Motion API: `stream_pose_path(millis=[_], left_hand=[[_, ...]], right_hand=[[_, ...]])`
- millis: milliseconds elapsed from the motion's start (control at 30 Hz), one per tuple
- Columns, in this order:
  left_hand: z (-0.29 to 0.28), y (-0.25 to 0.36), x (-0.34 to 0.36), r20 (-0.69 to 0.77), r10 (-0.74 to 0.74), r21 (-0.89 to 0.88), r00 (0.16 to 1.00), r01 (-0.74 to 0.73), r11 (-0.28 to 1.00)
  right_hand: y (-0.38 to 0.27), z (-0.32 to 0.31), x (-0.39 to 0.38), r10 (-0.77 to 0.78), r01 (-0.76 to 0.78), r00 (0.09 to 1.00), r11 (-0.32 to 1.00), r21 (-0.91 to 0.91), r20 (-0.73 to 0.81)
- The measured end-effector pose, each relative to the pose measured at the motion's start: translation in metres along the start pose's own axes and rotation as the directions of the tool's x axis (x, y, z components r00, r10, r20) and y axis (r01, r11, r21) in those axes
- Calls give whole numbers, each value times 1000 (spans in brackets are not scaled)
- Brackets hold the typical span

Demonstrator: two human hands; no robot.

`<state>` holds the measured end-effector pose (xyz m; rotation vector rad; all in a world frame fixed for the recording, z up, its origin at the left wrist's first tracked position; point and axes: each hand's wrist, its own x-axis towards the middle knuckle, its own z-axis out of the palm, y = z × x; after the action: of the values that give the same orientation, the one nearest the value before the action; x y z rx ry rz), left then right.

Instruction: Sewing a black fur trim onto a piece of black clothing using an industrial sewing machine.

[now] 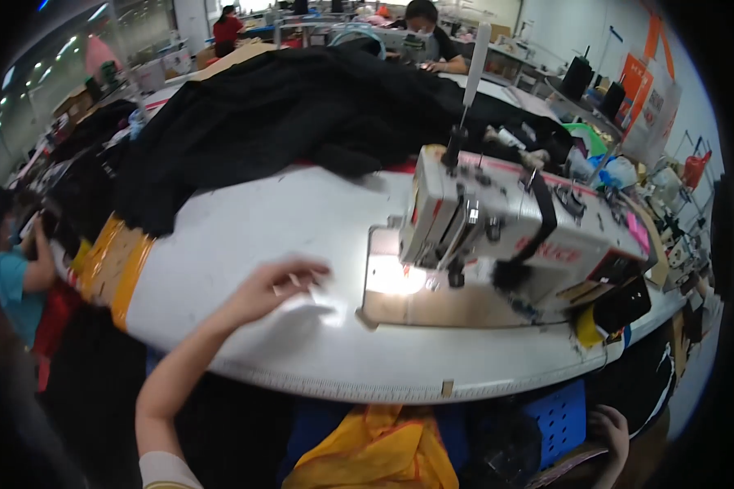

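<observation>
My left hand [279, 287] hovers over the white sewing table [253, 220], slightly blurred, its fingers bent and apart with nothing in them. To its right stands a white sewing machine [514, 220], its lamp lighting the needle area and the metal plate below. Down at the lower right, below the table edge, my right hand [613, 432] is beside a blue perforated plastic piece [559, 422]. Its fingers are bent and partly hidden, so what they hold, if anything, does not show. Yellow cloth [375, 456] lies at the bottom middle, in front of the table.
A large heap of black fabric [277, 106] covers the table's far side. Orange tape and cardboard [114, 261] wrap the left end. A ruler strip [367, 389] runs along the near edge. Thread cones [577, 77] stand at the back right. Other people [20, 277] work nearby.
</observation>
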<state>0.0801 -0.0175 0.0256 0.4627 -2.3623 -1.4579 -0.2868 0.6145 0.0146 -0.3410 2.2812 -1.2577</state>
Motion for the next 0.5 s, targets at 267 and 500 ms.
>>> stream_pose_path(millis=[267,500], left_hand=[[-87,8,309,-76,788,963,610,-160,217],[-125,13,302,223,592,951,774,-306,42]], right_hand=[[-189,343,89,21,569,-266,810,140,964],[-250,424,92,-59,311,-407,929,199,912]])
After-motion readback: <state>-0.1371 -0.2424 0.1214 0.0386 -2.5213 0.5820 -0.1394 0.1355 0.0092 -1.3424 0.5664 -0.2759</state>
